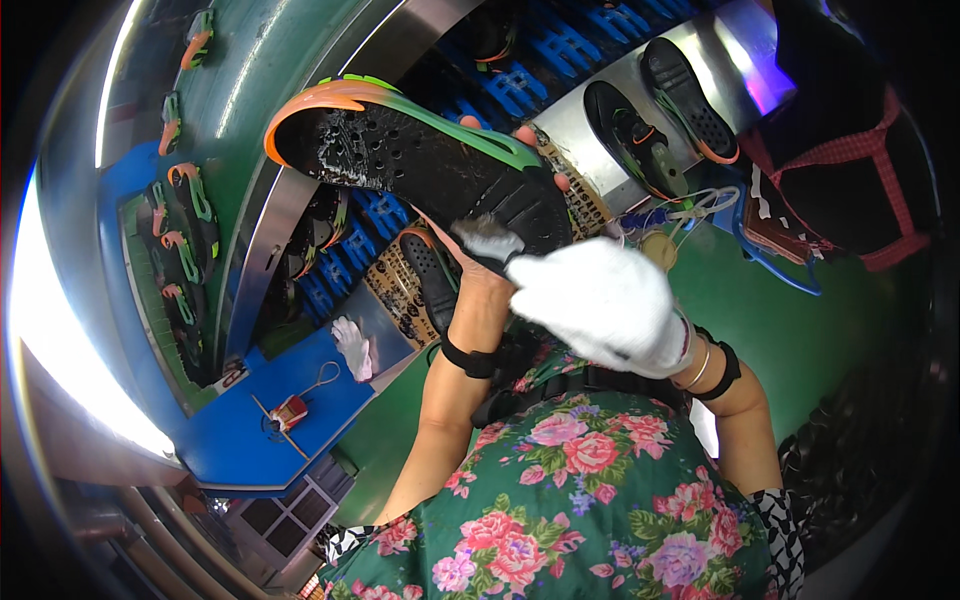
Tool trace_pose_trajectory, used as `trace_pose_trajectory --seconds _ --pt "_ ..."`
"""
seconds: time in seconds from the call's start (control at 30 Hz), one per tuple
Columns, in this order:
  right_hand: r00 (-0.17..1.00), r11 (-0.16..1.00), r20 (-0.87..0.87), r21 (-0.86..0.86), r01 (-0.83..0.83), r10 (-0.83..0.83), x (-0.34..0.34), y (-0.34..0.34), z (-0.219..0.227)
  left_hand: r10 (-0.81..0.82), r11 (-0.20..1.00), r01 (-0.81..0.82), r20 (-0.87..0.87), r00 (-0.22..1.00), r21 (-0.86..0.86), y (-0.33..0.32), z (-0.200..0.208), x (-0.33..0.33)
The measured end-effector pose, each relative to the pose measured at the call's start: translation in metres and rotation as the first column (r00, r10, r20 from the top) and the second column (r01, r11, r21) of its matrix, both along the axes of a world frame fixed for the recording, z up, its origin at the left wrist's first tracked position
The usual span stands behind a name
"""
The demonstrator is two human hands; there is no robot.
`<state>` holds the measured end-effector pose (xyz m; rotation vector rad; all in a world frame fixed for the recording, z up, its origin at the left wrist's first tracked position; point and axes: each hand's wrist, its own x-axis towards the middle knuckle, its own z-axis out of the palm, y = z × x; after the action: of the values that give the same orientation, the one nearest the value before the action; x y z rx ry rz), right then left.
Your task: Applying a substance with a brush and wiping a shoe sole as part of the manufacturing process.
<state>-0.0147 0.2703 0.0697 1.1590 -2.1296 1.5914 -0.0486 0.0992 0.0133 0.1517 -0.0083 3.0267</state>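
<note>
Soles [660,110] line the belt beyond; left hand [490,280] grips a black sole [420,160], gloved right hand [600,300] pinches a brush [487,238].

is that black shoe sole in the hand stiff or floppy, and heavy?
The black shoe sole probably is fairly stiff: it juts out flat though the left hand grips only one end. Likely light, held aloft one-handed. Its perforated, textured face suggests little slipping.
</note>
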Motion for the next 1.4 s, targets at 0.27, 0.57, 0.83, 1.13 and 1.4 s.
trace_pose_trajectory --seconds 0.27,0.57,0.83,1.13,1.4 --pt "0.973 0.996 0.229 -0.091 -0.002 0.023 -0.006 0.009 -0.001 -0.055 0.998 0.058 -0.079 0.995 0.035 -0.005 -0.006 0.0" --pt "0.978 0.993 0.185 -0.095 -0.077 0.093 -0.01 0.012 -0.009 -0.105 0.975 0.117 0.072 0.992 -0.186 -0.021 -0.008 0.011" --pt "0.848 0.956 0.453 -0.224 -0.189 0.274 -0.004 0.014 -0.003 -0.309 0.944 0.317 0.091 0.947 -0.09 -0.033 -0.016 0.016" --pt "0.943 0.969 0.224 -0.063 -0.239 0.248 0.01 0.009 -0.009 -0.432 0.87 0.435 0.064 0.899 -0.232 -0.047 -0.015 0.006" --pt "0.986 0.99 0.084 0.012 -0.144 0.142 -0.008 0.015 -0.005 -0.23 0.725 0.439 0.415 0.88 -0.53 -0.069 -0.027 0.014"
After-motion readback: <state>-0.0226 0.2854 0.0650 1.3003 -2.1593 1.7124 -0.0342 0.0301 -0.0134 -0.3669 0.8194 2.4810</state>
